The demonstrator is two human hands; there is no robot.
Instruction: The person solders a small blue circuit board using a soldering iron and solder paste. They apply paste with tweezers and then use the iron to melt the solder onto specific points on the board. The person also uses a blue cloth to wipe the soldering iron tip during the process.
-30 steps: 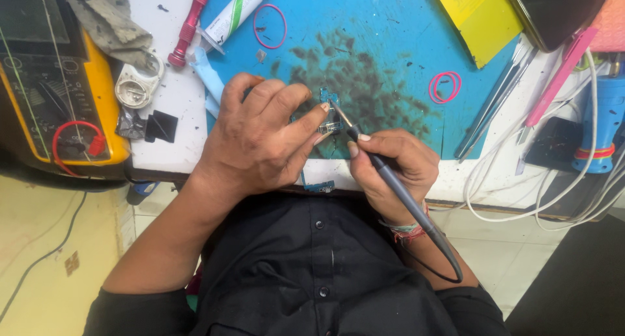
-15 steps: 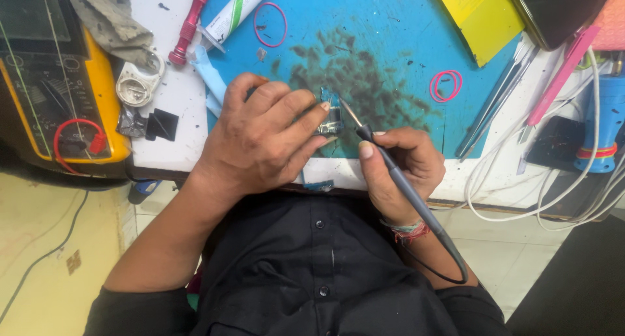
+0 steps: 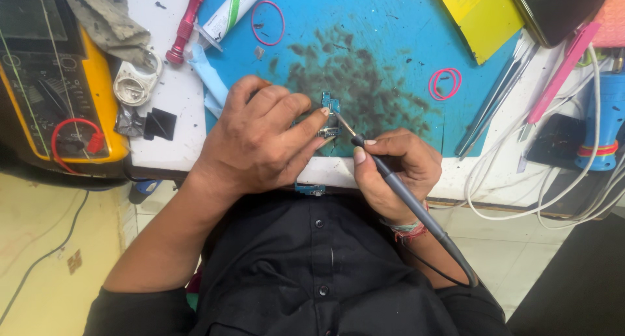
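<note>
At the near edge of the blue mat (image 3: 390, 30), close to its middle, the left hand (image 3: 257, 144) pins a small circuit board (image 3: 329, 118) flat, its fingers closed over most of the board so that only the far end shows past the fingertips. The right hand (image 3: 397, 170) is closed in a pen grip around a grey soldering iron (image 3: 397, 186), whose tip rests on or just above the exposed end of the board; contact is too fine to tell. The iron's cable trails back over the wrist. The board looks light, thin and stiff, and probably fragile, with small parts that could lift or crack under pressure, so it is best held by its edges or pressed down on bare areas well clear of the hot tip. The mat around it is stained dark and looks smooth, so the board may slide if the pressure eases. Two pink rubber bands lie on the mat, one (image 3: 267, 22) toward the far left and one (image 3: 444, 83) to the right. A red screwdriver (image 3: 187, 23) and a white tube (image 3: 229, 12) lie at the far left corner, a yellow meter (image 3: 97, 95) sits at the worktop's left edge, and tweezers (image 3: 498, 98) and white cables (image 3: 521, 180) crowd the right side, near the right hand's elbow room.
</note>
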